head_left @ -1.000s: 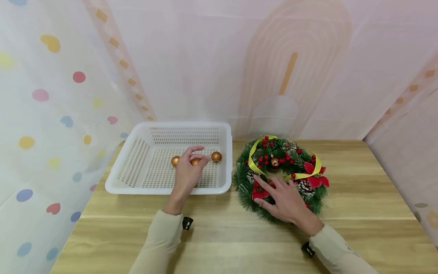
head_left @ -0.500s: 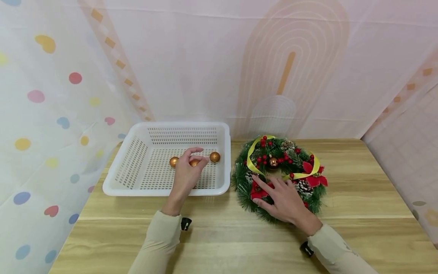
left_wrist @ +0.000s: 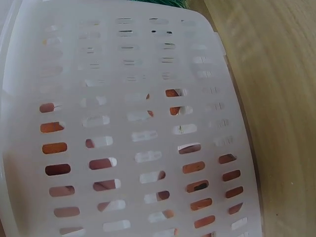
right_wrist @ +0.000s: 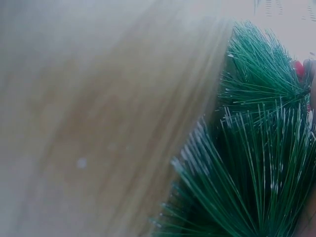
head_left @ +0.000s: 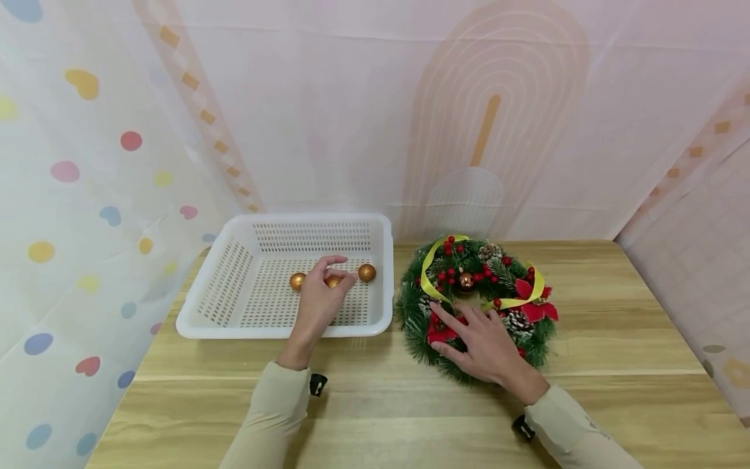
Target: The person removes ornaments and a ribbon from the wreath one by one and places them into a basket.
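Observation:
Inside the white plastic basket (head_left: 186, 306), my left hand (head_left: 319, 299) pinches thumb against forefinger, with a pale bit at the fingertips right beside a gold bauble (head_left: 366, 272). A second gold bauble (head_left: 297, 281) lies left of the hand, and another shows through the gap below the forefinger. Orange patches of baubles show through the slots of the basket wall (left_wrist: 133, 118) in the left wrist view. My right hand (head_left: 489, 345) rests spread over the front of a green Christmas wreath (head_left: 418, 332), fingers on a red poinsettia (head_left: 439, 329) and near a pine cone (head_left: 430, 303).
A yellow ribbon (head_left: 430, 270) loops over the wreath, which also carries red berries, pine cones, a copper bauble (head_left: 466, 281) and a right-hand poinsettia (head_left: 538, 301). Basket and wreath stand side by side on a wooden table (head_left: 404, 417). A printed cloth backdrop (head_left: 328, 117) rises behind.
Both hands hold their places at the basket and the wreath. Only the head view has shifted slightly, moving the whole scene a little left.

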### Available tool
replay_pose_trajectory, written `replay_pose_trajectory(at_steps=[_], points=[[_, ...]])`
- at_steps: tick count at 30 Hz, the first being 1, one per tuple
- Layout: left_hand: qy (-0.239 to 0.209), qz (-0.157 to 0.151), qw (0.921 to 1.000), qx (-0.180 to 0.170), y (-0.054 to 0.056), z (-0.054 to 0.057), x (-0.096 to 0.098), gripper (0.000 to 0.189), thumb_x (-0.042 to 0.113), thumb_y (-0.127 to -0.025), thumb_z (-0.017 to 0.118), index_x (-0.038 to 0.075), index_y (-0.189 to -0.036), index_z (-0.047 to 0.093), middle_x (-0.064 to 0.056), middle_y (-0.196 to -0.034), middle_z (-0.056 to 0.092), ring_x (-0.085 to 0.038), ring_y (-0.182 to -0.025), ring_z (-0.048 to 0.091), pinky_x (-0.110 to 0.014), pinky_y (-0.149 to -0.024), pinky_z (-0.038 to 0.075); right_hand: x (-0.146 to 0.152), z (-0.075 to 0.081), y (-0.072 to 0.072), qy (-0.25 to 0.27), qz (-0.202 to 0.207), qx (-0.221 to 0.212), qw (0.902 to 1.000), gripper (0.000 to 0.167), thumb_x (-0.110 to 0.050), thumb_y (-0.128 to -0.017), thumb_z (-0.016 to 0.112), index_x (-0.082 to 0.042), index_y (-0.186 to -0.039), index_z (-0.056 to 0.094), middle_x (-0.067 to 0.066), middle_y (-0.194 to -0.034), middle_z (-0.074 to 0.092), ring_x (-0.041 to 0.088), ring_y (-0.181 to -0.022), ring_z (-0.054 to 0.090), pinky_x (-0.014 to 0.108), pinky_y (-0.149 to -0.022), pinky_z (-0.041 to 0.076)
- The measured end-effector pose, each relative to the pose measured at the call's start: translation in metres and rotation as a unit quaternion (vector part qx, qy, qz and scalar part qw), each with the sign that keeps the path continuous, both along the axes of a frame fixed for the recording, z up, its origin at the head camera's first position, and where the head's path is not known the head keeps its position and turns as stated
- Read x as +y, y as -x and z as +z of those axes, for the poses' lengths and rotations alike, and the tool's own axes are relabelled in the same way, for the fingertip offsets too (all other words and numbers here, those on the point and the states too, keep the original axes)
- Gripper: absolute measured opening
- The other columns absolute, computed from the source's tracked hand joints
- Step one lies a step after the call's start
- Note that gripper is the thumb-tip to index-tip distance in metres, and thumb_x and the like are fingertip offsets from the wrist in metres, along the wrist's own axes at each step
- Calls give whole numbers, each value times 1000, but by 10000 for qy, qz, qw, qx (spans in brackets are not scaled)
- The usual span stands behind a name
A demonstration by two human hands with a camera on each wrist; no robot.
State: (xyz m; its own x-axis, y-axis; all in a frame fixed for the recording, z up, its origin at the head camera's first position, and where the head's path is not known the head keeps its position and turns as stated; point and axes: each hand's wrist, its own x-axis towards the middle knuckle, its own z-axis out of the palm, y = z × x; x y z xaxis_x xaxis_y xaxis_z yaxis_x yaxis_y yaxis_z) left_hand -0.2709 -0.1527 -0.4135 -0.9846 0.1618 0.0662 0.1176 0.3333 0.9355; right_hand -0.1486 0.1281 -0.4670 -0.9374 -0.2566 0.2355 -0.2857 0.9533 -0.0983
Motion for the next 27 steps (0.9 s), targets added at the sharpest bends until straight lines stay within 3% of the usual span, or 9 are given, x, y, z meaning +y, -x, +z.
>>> replay_pose_trajectory(at_steps=[2, 5, 8, 13, 17, 21, 27], points=[[185, 13, 9997, 126, 1, 0, 1, 47, 27, -92, 69, 16, -134, 54, -10, -128, 63, -29, -116, 57, -46, -92, 47, 0, 1, 0, 11, 6, -1, 10000, 71, -62, -94, 52, -37, -156, 27, 14, -136, 55, 34, -118, 56, 58, -95, 40], [506, 8, 9972, 542, 2, 1, 3, 56, 31, -92, 69, 13, -142, 49, -12, -147, 47, -33, -137, 40, -52, -110, 34, 0, 0, 0, 22, 5, -27, 10000, 71, -62, -94, 53, -37, -156, 27, 15, -136, 55, 35, -119, 56, 58, -96, 40], [645, -31, 9936, 931, 2, 1, 6, 61, 32, -94, 67, 9, -146, 45, -13, -152, 41, -34, -144, 31, -53, -116, 25, -1, -1, 0, 29, -5, -59, 10000, 72, -62, -94, 52, -37, -157, 26, 15, -136, 54, 35, -119, 56, 59, -96, 40], [794, -202, 9902, 1129, 2, 0, 14, 64, 33, -94, 67, 7, -148, 43, -14, -150, 45, -36, -138, 39, -53, -111, 33, -1, -2, -1, 44, -43, -96, 9999, 72, -62, -94, 52, -37, -157, 26, 15, -137, 54, 35, -120, 56, 59, -96, 40], [1091, -439, 9873, 1067, -1, 3, 24, 66, 33, -94, 66, 7, -150, 40, -17, -144, 50, -38, -128, 50, -53, -103, 42, -1, -2, -2, 36, -69, -98, 9999, 72, -63, -94, 52, -38, -156, 27, 14, -136, 55, 35, -119, 56, 59, -96, 40], [1480, -685, 9817, 984, -6, 6, 38, 70, 33, -94, 64, 6, -152, 35, -20, -146, 49, -38, -131, 48, -53, -106, 40, -1, -1, -1, 41, -71, -73, 9999, 72, -63, -94, 52, -38, -156, 27, 14, -136, 55, 34, -119, 56, 59, -97, 40], [2009, -932, 9716, 833, -10, 2, 53, 73, 41, -96, 60, 8, -155, 30, -23, -140, 52, -38, -124, 54, -53, -96, 48, -1, 0, -1, 36, -28, -38, 10000, 71, -62, -94, 52, -37, -156, 28, 13, -135, 56, 34, -119, 56, 58, -96, 40]])
